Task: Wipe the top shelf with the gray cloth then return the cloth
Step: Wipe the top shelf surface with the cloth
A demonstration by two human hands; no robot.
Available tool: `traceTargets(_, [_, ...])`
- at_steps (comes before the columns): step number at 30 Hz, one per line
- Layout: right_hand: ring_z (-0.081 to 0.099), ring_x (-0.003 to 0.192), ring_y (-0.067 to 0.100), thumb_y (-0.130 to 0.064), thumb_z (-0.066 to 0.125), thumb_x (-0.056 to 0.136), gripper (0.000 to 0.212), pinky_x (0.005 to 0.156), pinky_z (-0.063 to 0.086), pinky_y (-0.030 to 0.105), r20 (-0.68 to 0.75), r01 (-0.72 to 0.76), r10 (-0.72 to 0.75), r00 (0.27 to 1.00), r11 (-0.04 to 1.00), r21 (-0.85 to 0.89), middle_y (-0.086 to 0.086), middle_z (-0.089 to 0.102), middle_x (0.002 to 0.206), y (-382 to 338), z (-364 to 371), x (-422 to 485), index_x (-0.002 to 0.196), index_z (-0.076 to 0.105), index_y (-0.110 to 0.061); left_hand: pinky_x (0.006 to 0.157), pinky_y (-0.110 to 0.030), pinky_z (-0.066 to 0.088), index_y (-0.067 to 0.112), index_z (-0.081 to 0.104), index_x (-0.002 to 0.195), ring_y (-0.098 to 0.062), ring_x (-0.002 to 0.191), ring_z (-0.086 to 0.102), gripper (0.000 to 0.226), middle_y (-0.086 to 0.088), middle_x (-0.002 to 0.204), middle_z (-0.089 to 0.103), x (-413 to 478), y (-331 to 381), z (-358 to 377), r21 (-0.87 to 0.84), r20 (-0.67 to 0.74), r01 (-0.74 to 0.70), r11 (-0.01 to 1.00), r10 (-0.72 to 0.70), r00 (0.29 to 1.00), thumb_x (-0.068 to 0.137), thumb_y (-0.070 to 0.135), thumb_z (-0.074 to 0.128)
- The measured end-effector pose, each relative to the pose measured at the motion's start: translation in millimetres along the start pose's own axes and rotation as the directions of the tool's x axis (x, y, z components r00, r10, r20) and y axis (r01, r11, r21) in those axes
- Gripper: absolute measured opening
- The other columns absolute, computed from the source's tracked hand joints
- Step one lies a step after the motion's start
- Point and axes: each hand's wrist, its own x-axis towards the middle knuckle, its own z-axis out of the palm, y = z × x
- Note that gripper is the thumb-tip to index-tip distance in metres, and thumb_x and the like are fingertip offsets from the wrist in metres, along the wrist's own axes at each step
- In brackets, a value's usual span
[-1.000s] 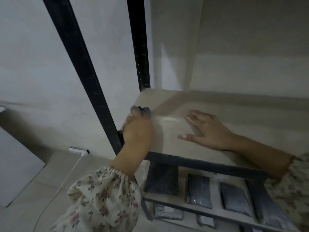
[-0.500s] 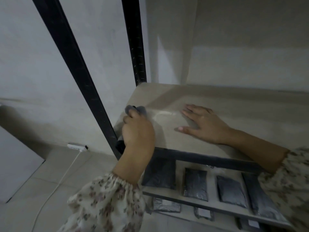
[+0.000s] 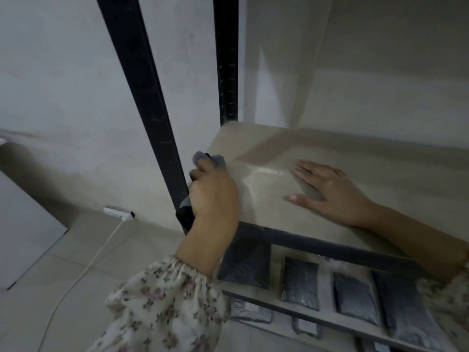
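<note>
Now, left hand (image 3: 213,197) clutching gray cloth (image 3: 218,160), right hand (image 3: 335,197) flat on top shelf (image 3: 274,139)

Dim, soft-focus view; faint glare on the shelf (image 3: 266,179); edges bowed.

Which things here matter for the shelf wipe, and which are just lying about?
In the job: gray cloth, gripped by the left hand; top shelf; right hand, flat on the shelf.
Lying about: dark packets on the lower shelf; white power strip on the floor.
</note>
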Motion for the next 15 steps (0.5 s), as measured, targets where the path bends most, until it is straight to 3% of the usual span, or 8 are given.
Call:
traceTargets(5, [0.015, 0.144, 0.011, -0.094, -0.001, 0.058, 0.111, 0.116, 0.011, 0.032, -0.015, 0.0, 0.0, 1.0, 1.0, 0.0, -0.007, 0.017, 0.158, 1.9, -0.8, 1.8, 0.147, 0.022, -0.032, 0.06, -0.036, 0.037, 0.001, 0.021, 0.136, -0.033, 0.104, 0.048, 0.044, -0.025, 0.137, 0.026, 1.2, -4.4, -9.0, -0.063, -0.03, -0.124, 0.99, 0.122, 0.992, 0.093, 0.004, 0.03])
traceTargets(9, [0.016, 0.143, 0.011, -0.094, 0.0, 0.059, 0.109, 0.113, 0.011, 0.03, -0.02, -0.001, 0.001, 1.0, 1.0, 0.005, -0.008, 0.017, 0.157, 1.0, -0.7, 2.0, 0.147, 0.022, -0.033, 0.059, -0.031, 0.035, -0.001, 0.017, 0.137, -0.026, 0.1, 0.048, 0.046, -0.025, 0.135, 0.029, 16.9, -9.9, -2.0, 0.054, -0.036, -0.062, 0.997, 0.064, 0.997, 0.092, 0.001, 0.029])
traceTargets(12, [0.017, 0.142, 0.01, -0.093, -0.001, 0.059, 0.109, 0.111, 0.011, 0.027, -0.031, -0.004, 0.004, 0.999, 1.0, -0.008, -0.008, 0.02, 0.157, 0.3, -0.8, 3.4, 0.146, 0.023, -0.033, 0.059, -0.03, 0.036, -0.005, 0.014, 0.138, -0.025, 0.098, 0.049, 0.05, -0.028, 0.135, 0.029, 18.7, -5.0, 1.5, 0.019, -0.005, -0.037, 0.999, 0.038, 0.999, 0.092, 0.005, 0.033])
traceTargets(15, [0.017, 0.142, 0.009, -0.093, 0.0, 0.06, 0.107, 0.111, 0.012, 0.028, -0.037, -0.01, 0.009, 0.999, 1.0, -0.02, -0.009, 0.02, 0.156, 0.9, 0.6, 4.1, 0.146, 0.024, -0.034, 0.059, -0.032, 0.034, -0.001, 0.017, 0.139, -0.029, 0.104, 0.048, 0.047, -0.028, 0.136, 0.029, 2.7, 7.2, -4.8, -0.085, -0.02, -0.172, 0.981, 0.171, 0.985, 0.095, 0.008, 0.03])
